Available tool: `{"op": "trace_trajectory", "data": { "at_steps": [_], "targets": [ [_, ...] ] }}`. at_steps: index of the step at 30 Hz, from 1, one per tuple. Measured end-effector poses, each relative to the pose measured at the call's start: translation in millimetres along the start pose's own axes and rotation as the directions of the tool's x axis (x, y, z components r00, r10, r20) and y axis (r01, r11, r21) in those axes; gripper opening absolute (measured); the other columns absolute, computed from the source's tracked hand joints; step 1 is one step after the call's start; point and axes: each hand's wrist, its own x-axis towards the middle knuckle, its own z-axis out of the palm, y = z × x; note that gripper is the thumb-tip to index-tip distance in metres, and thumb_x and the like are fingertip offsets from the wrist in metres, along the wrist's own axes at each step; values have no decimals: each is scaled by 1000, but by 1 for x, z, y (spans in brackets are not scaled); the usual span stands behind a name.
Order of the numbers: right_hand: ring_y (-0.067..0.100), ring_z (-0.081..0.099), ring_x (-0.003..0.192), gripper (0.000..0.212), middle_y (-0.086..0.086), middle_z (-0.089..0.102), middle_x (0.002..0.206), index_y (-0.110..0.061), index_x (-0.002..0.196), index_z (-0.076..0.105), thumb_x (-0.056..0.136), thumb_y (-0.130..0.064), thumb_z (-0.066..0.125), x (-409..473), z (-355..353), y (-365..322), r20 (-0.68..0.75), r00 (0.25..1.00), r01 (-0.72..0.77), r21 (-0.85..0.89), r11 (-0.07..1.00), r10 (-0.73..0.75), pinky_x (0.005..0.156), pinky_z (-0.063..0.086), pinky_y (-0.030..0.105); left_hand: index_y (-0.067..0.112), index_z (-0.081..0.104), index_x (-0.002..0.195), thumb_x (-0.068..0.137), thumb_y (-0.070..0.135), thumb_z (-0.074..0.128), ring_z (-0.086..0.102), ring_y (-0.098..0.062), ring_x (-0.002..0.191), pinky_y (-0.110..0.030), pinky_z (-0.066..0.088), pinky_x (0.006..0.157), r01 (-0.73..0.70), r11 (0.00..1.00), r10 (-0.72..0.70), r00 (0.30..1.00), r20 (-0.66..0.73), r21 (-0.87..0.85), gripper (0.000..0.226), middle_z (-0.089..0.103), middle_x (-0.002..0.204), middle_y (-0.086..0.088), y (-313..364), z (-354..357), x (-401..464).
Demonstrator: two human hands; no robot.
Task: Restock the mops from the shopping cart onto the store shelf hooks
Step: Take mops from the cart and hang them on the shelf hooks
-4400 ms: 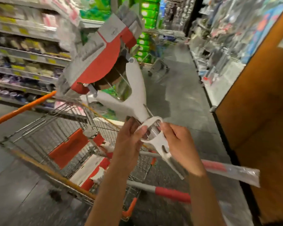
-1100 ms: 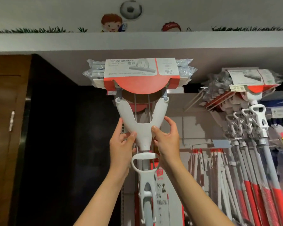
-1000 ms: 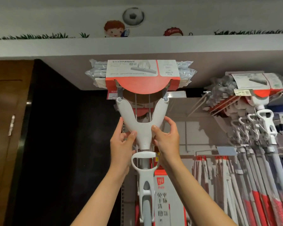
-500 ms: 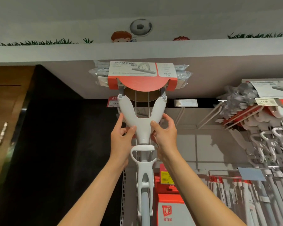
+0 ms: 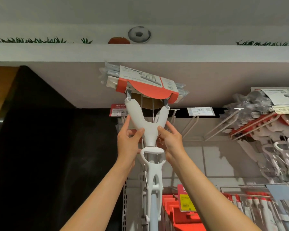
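- My left hand (image 5: 127, 144) and right hand (image 5: 171, 140) pinch the mop (image 5: 148, 129) at the neck of its white fork, thumbs in front, at the frame's centre.
- Its carded head is tilted, raised to the price rail (image 5: 182, 112) under the soffit.
- My fingers behind the fork are hidden; the mop's pole is cut off at the bottom edge.
- The empty hooks (image 5: 193, 124) just right seem bare, though dim.
- More hanging mops (image 5: 274, 124) crowd the right edge, partly cropped.
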Motion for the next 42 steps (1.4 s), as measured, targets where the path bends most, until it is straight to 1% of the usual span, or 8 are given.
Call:
{"op": "trace_trajectory", "data": {
  "at_steps": [5, 9, 12, 15, 20, 25, 37, 42],
  "targets": [
    [28, 69, 76, 37, 20, 71, 114, -26, 124, 58, 96, -3, 62, 20, 7, 16, 10, 999, -43, 44, 998, 42, 94, 53, 59, 38, 33, 154, 93, 10, 69, 73, -21, 92, -34, 62, 64, 15, 1000, -14, 1000, 23, -13, 76, 69, 104, -10, -11, -7, 19],
    [27, 64, 70, 22, 15, 74, 91, -23, 103, 70, 96, -5, 62, 35, 5, 30, 9, 994, -111, 89, 990, 111, 100, 44, 67, 37, 35, 154, 92, 10, 69, 70, -15, 82, -24, 58, 59, -4, 999, 1, 999, 54, 48, 76, 66, 93, -6, -20, -8, 32],
    [33, 67, 84, 25, 18, 75, 103, -24, 110, 69, 96, -6, 61, 44, 2, 37, -8, 992, -126, 100, 987, 128, 98, 46, 68, 37, 35, 154, 93, 9, 68, 62, -8, 65, -19, 54, 53, -5, 997, -1, 997, 77, 82, 76, 59, 79, -1, -28, -6, 40],
    [29, 68, 77, 35, 17, 74, 104, -21, 128, 65, 97, -7, 60, 51, -1, 42, -47, 991, -117, 89, 989, 122, 93, 55, 57, 38, 33, 155, 94, 9, 67, 64, -9, 67, -20, 54, 52, 8, 997, -16, 995, 102, 79, 76, 61, 82, -3, -37, -3, 45],
    [26, 68, 70, 37, 17, 74, 105, -18, 132, 62, 97, -7, 59, 61, -8, 46, -106, 987, -113, 60, 992, 119, 71, 56, 41, 33, 33, 155, 94, 11, 67, 64, -11, 74, -20, 56, 65, -51, 992, 40, 994, 97, 112, 72, 62, 84, -4, -52, 3, 51],
    [24, 69, 72, 32, 16, 71, 112, -25, 118, 58, 97, -2, 60, 71, -12, 45, -140, 987, -81, 19, 997, 83, 52, 55, 30, 28, 34, 155, 94, 10, 67, 68, -19, 83, -29, 59, 78, -11, 997, 7, 999, 52, 71, 71, 66, 88, -8, -74, 11, 60],
    [33, 69, 99, 47, 13, 67, 114, -19, 135, 48, 95, 2, 58, 107, -23, 72, -130, 987, -107, -77, 991, 97, 71, 57, 39, 31, 29, 156, 96, 10, 64, 70, -20, 103, -41, 57, 94, 110, 990, -109, 994, -21, 88, 73, 71, 114, -8, -124, 16, 72],
    [32, 68, 100, 54, 11, 65, 117, -22, 139, 44, 94, 3, 59, 116, -24, 89, -137, 983, -142, -135, 981, 124, 65, 58, 36, 30, 29, 157, 96, 8, 64, 69, -24, 109, -48, 55, 97, 178, 981, -174, 983, -53, 76, 73, 66, 128, -10, -143, 10, 75]
  ]
}}
